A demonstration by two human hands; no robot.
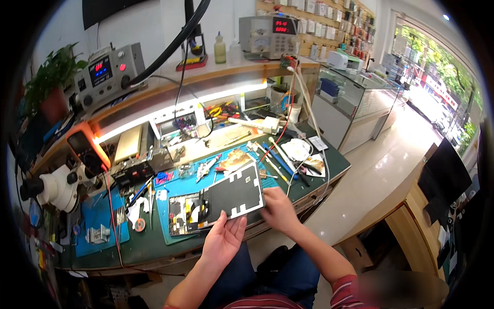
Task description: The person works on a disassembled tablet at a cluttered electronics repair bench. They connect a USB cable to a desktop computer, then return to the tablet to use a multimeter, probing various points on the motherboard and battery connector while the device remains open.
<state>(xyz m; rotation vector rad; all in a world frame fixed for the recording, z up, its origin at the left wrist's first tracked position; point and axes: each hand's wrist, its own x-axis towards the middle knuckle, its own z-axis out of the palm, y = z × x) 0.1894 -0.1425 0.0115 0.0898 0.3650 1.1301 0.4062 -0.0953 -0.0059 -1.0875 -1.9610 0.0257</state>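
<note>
Black panel (234,191) with white tabs is tilted, blue mat (177,188) beneath it, exposed circuit board (178,210) just left of it. Left hand (225,239) at panel's lower edge, palm up, fingers open. Right hand (279,210) curled at panel's near right corner, can't tell if gripping. Orange multimeter (86,149) well left of panel

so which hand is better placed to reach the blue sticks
Likely the right hand: nearer the blue sticks, at the right corner of the black panel; the left hand is farther away.
</note>
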